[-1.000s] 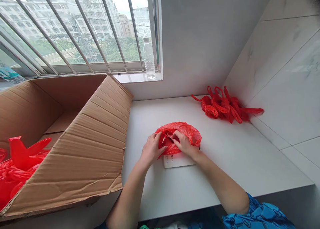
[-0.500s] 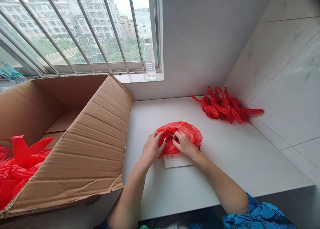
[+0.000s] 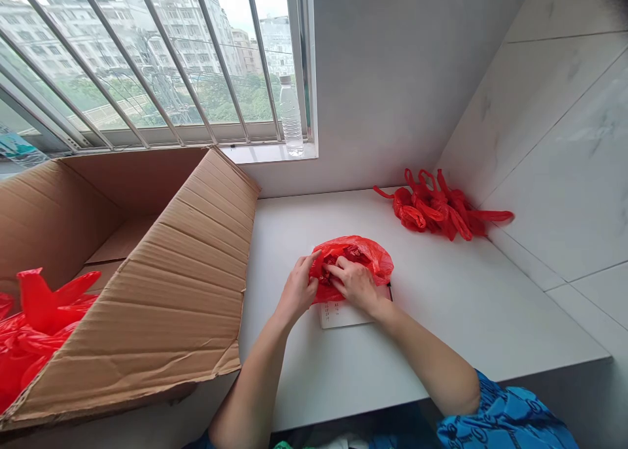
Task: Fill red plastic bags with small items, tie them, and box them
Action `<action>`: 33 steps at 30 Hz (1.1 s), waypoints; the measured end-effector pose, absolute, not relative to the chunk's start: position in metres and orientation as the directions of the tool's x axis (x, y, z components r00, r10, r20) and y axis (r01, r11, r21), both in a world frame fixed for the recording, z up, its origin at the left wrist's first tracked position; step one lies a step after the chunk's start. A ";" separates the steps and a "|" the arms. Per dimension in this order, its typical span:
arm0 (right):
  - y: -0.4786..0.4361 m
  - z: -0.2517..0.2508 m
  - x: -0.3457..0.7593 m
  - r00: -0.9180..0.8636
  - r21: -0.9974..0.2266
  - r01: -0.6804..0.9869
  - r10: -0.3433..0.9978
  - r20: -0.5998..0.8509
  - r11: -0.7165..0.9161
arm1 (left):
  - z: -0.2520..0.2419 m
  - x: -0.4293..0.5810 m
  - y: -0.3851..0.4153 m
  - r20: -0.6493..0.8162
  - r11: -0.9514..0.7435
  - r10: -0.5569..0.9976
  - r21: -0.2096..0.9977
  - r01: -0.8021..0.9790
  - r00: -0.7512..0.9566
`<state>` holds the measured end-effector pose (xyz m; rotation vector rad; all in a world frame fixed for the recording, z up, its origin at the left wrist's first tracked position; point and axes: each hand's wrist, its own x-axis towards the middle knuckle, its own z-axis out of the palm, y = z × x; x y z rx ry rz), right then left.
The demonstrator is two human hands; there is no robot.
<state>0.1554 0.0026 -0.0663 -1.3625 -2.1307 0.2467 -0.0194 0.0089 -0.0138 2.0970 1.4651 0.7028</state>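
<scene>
Red bag (image 3: 377,258) sits just below frame centre; left hand (image 3: 297,288) at its rim should steady it while right hand (image 3: 358,284) works inside. Whether either hand's fingers grip anything, I can't tell.

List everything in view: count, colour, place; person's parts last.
cardboard box: one, brown, left
bag heap: one, red, in box
open bag: one, red, centre
shiny contents: unclear, reddish, open bag
printed item: one, white, under open bag
knotted bags: several, red, back right
clear bottle: one, colourless, windowsill
plastic item: one, bluish, left edge
window bars: several, silver, upper left
buildings: several, pale, outside
trees: several, green, outside
table: one, white, foreground
plain wall: one, grey, behind
tiled wall: one, whitish, right
left hand: one, bare, open bag's edge
right hand: one, bare, open bag's mouth
patterned sleeve: one, blue, lower right
</scene>
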 end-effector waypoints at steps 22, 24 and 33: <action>0.004 -0.062 0.171 -0.223 -0.773 0.464 0.902 0.371 0.433 | -0.018 -0.020 0.015 0.128 -0.316 0.940 0.684 0.657 0.318; 0.006 -0.061 0.177 -0.211 -0.852 0.307 0.904 0.373 0.424 | -0.016 -0.021 0.015 0.126 -0.311 0.945 0.628 0.714 0.302; 0.007 -0.063 0.178 -0.249 -0.825 0.332 0.886 0.392 0.458 | -0.019 -0.020 0.013 0.211 -0.370 0.929 0.513 0.775 0.303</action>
